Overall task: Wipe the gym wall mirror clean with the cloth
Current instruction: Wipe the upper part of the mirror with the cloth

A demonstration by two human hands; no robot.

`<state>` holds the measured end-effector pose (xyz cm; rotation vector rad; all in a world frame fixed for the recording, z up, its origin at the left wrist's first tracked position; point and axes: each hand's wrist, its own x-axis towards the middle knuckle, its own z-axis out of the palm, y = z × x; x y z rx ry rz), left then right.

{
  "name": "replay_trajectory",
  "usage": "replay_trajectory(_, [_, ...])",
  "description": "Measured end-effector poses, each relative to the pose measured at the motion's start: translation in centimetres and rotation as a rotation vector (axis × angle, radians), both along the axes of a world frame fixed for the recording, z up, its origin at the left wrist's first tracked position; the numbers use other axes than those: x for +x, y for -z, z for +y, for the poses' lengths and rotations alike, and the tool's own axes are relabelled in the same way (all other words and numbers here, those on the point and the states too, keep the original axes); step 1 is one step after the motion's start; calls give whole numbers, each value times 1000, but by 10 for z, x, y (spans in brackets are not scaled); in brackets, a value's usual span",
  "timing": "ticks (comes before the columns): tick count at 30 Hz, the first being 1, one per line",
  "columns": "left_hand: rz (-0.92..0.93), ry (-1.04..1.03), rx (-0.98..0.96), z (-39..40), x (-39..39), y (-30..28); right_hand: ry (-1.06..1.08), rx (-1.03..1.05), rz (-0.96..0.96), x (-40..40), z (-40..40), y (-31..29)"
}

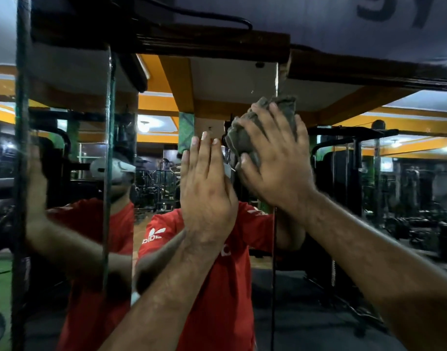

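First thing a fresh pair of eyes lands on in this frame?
Centre frame, two raised hands against the mirror: the right hand presses a bunched grey-green cloth to the glass, and the left hand lies flat beside it, fingers straight. Below them the reflected red T-shirt stands out against the dim gym, with orange ceiling beams reflected above.

Mirrored white "adidas" lettering, partly hidden, on the reflected red shirt [164,234]
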<state>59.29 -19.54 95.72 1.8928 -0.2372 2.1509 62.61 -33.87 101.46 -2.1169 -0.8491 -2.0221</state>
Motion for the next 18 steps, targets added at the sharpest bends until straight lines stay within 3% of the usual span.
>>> replay_trajectory(5, [78,17,78,-10,-2,1,0,-194,-26,11,-37,39])
replay_trajectory(9, [105,25,106,-23,1,-4,-48,181,96,15,-36,10])
replay_trajectory(10, [106,28,97,-27,1,-5,-53,176,85,13,-32,15])
replay_trajectory(14, [83,48,129,-36,6,-8,-34,-146,-15,25,-65,42])
replay_trajectory(18, [105,57,159,-50,11,-10,-40,261,95,27,-70,-1])
